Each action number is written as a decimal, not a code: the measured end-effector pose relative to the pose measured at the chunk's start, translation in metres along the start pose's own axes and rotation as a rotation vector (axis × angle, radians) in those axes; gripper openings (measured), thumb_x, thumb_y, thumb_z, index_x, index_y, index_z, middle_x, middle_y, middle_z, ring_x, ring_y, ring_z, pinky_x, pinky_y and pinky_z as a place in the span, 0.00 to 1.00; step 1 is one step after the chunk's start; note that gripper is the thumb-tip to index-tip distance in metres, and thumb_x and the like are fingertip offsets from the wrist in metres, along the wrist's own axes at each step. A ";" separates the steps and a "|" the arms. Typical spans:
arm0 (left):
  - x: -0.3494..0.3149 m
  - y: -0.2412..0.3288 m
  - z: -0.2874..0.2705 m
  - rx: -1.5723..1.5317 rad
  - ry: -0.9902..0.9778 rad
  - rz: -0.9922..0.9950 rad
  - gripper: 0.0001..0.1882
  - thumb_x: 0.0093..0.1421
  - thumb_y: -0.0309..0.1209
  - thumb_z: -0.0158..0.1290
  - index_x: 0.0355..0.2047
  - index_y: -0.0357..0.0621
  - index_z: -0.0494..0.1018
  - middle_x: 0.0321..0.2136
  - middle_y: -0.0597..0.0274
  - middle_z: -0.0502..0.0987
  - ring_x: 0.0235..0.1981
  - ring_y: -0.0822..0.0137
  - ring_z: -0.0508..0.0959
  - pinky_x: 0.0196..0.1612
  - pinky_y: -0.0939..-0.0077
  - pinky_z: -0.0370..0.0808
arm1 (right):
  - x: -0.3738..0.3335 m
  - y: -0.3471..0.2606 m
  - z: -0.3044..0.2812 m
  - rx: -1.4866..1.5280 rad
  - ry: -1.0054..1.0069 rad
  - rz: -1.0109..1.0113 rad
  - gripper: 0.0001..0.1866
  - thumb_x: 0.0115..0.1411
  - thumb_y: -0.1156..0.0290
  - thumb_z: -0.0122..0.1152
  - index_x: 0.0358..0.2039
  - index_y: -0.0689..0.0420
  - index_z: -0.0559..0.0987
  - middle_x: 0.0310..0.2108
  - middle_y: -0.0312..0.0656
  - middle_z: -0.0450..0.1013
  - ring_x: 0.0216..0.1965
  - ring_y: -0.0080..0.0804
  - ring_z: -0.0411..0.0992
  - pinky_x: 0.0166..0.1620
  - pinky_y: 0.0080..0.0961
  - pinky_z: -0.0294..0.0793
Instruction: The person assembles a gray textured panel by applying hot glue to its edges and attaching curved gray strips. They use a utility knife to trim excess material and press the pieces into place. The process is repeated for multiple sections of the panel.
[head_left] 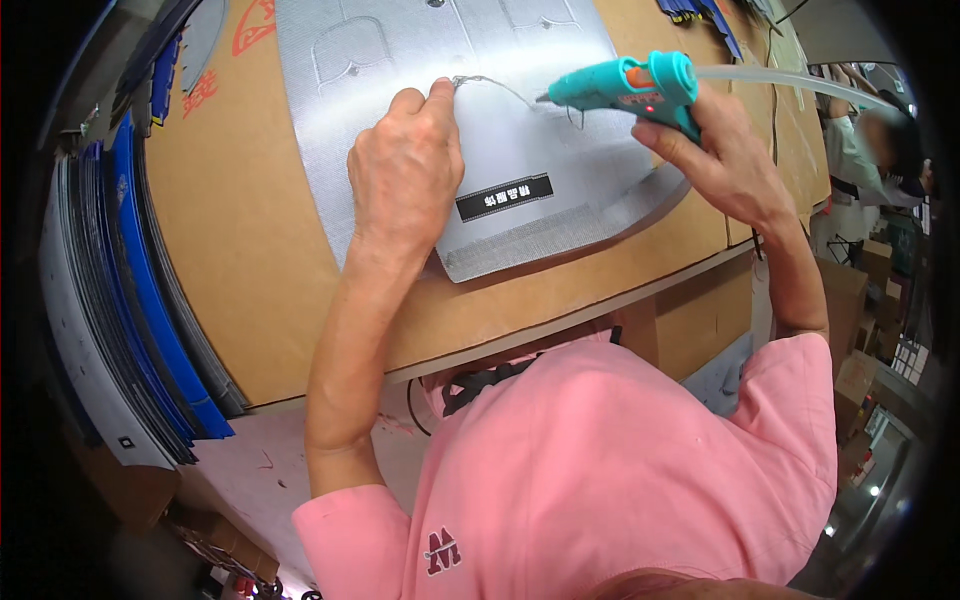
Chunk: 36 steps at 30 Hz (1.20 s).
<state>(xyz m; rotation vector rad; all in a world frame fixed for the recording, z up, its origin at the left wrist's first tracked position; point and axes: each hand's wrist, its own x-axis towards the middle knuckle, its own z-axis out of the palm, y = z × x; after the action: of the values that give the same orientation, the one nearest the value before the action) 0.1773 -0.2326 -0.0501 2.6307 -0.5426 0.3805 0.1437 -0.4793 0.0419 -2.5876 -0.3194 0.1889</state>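
Observation:
A silvery sheet [530, 140] with pocket-like outlines and a black label [505, 198] lies on the brown tabletop. My left hand [405, 170] is closed over it, the fingertips pinching one end of a thin grey cord [495, 82]. From there the cord curves right along the sheet toward the nozzle of a teal glue gun [625, 82]. My right hand [725, 155] grips the glue gun by its handle, partly hiding it. The nozzle points left, just above the sheet; whether it touches the cord I cannot tell. A long translucent glue stick [800, 78] runs out of the gun's back.
Stacked blue, grey and white sheets [125, 270] stand along the table's left side. More blue pieces [700, 15] lie at the far right edge. The brown tabletop [235, 250] has red markings at the far left. Cardboard boxes [850, 300] and another person [870, 150] are at the right.

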 end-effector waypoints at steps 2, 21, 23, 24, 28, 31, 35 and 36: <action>0.000 0.000 0.000 -0.009 0.002 -0.004 0.13 0.55 0.25 0.53 0.42 0.39 0.77 0.24 0.55 0.74 0.20 0.54 0.78 0.23 0.63 0.75 | 0.004 -0.001 -0.001 -0.009 0.000 -0.003 0.17 0.58 0.62 0.58 0.43 0.59 0.73 0.27 0.49 0.71 0.29 0.45 0.68 0.34 0.34 0.66; 0.000 0.000 0.000 -0.003 0.031 0.005 0.12 0.54 0.25 0.54 0.40 0.40 0.77 0.24 0.55 0.74 0.20 0.52 0.78 0.23 0.61 0.75 | 0.002 0.021 0.002 0.007 -0.017 -0.045 0.21 0.59 0.57 0.58 0.47 0.58 0.73 0.29 0.46 0.69 0.31 0.39 0.65 0.35 0.33 0.62; 0.000 0.002 -0.001 -0.003 0.023 -0.032 0.12 0.56 0.26 0.53 0.41 0.43 0.78 0.22 0.55 0.73 0.21 0.54 0.76 0.26 0.63 0.73 | 0.000 0.020 0.001 -0.005 0.006 -0.032 0.21 0.58 0.54 0.57 0.40 0.61 0.74 0.27 0.50 0.70 0.31 0.45 0.66 0.36 0.37 0.63; 0.000 0.003 -0.001 -0.004 0.020 -0.050 0.12 0.58 0.27 0.52 0.41 0.44 0.78 0.22 0.55 0.73 0.22 0.54 0.75 0.27 0.64 0.73 | -0.002 0.021 0.000 -0.039 0.008 -0.036 0.21 0.58 0.54 0.57 0.40 0.61 0.74 0.27 0.50 0.69 0.31 0.45 0.66 0.36 0.37 0.62; 0.000 0.003 -0.001 -0.017 0.023 -0.050 0.12 0.58 0.27 0.52 0.41 0.44 0.78 0.21 0.55 0.73 0.21 0.55 0.75 0.27 0.64 0.72 | -0.012 0.028 -0.005 -0.154 -0.011 -0.015 0.23 0.57 0.52 0.57 0.41 0.60 0.75 0.27 0.49 0.70 0.31 0.45 0.66 0.35 0.37 0.62; 0.000 0.002 0.000 -0.014 0.017 -0.041 0.12 0.57 0.26 0.52 0.41 0.43 0.78 0.22 0.55 0.73 0.21 0.54 0.76 0.26 0.63 0.73 | -0.018 0.023 -0.010 -0.057 -0.068 0.039 0.23 0.57 0.52 0.58 0.43 0.58 0.75 0.28 0.48 0.71 0.31 0.44 0.67 0.36 0.36 0.63; 0.000 0.001 -0.001 -0.005 0.014 -0.033 0.13 0.54 0.25 0.54 0.41 0.40 0.78 0.24 0.54 0.75 0.21 0.52 0.78 0.24 0.62 0.75 | -0.020 0.028 -0.007 0.085 -0.034 -0.012 0.22 0.57 0.55 0.58 0.46 0.57 0.75 0.32 0.47 0.73 0.33 0.42 0.70 0.38 0.34 0.66; 0.000 0.002 -0.001 -0.005 0.015 -0.032 0.13 0.54 0.25 0.54 0.41 0.40 0.78 0.24 0.54 0.75 0.21 0.52 0.78 0.24 0.62 0.75 | -0.019 0.027 -0.008 0.057 -0.049 -0.008 0.21 0.57 0.56 0.59 0.46 0.57 0.75 0.32 0.46 0.73 0.34 0.42 0.70 0.38 0.33 0.66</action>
<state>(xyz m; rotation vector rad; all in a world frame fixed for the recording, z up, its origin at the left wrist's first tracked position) 0.1765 -0.2338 -0.0486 2.6265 -0.4949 0.3874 0.1317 -0.5103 0.0360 -2.5283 -0.3372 0.2553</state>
